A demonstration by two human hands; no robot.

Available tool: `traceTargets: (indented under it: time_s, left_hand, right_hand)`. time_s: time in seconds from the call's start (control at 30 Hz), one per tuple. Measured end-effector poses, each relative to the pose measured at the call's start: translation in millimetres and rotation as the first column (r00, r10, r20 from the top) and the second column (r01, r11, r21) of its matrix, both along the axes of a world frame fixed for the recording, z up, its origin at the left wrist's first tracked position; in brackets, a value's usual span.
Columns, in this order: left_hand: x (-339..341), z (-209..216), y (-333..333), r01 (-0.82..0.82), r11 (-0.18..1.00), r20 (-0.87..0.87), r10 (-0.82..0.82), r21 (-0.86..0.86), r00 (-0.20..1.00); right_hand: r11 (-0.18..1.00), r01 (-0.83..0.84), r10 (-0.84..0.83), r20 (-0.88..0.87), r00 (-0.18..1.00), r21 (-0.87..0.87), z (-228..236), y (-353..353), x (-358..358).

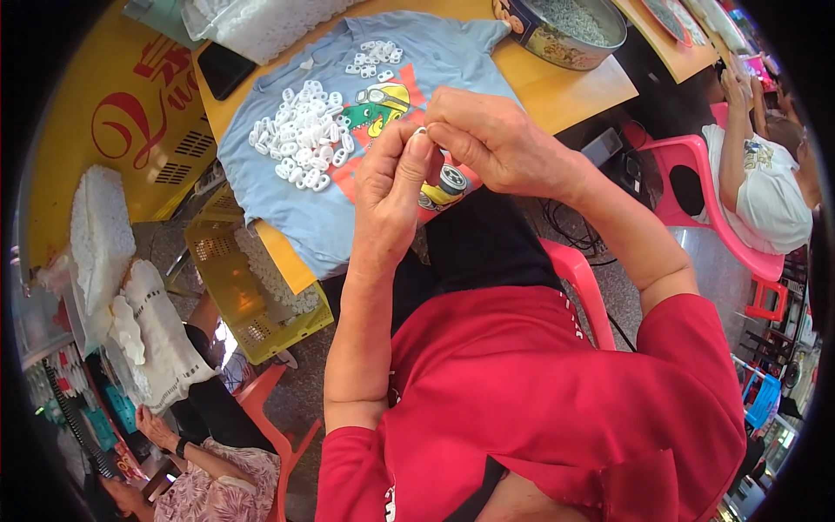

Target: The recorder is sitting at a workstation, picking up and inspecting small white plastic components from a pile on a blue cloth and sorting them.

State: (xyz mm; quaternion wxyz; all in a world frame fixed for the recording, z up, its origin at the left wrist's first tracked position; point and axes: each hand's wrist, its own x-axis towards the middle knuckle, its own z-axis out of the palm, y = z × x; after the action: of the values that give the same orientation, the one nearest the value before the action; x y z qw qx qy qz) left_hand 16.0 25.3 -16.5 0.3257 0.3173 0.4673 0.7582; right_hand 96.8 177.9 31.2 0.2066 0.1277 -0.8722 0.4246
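Note:
My left hand (388,196) is raised over the near side of a blue printed T-shirt (270,196) spread on the table. Its thumb and forefinger pinch a small white plastic piece (421,130), of which only a sliver shows. Coming in from the right, my right hand (500,143) has its thumb and fingertips pressed together against that same spot; anything in its pinch is too small to make out. Left of my hands lies a heap of small white oval plastic pieces with holes (309,135). Farther back is a smaller group of similar white pieces (376,57).
A round tin (565,35) of small grey metal parts stands back right. A black phone (224,71) lies back left, beside a clear tub of white pieces (270,26). A yellow crate (222,300) stands low left. Other people sit at left and right; a pink chair (687,165) is right.

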Motion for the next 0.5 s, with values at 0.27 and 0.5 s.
traceTargets:
  time_s: [0.27,0.5]
  left_hand:
    - [-11,10,-8,0.105,0.994,0.057,-0.106,0.018,0.993]
    - [-10,14,-11,0.135,0.990,0.032,-0.137,0.045,0.990]
  right_hand:
    - [0.996,-0.047,0.038,0.108,0.993,0.078,14,15,-3]
    - [0.956,-0.140,0.100,0.163,0.982,0.256,28,20,1]
